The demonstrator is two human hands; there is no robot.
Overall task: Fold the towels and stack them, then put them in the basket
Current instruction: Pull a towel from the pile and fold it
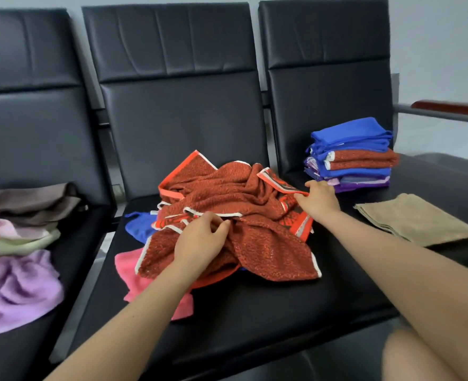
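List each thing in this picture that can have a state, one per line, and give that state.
Red towels: unfolded, crumpled in a heap on the middle seat.
Left hand: pinching a red towel's edge.
Right hand: gripping a red towel's border.
Stack of towels: folded, piled on the right seat.
Tan towel: folded, lying flat beside the stack.
Pink towel: unfolded, partly under the heap.
Purple towel: unfolded, crumpled on the left seat.

The crumpled towel [227, 204] is rust-red with orange and white borders. Right of it, the folded stack [349, 155] is blue, rust-red and purple; the folded towel [417, 220] beige.
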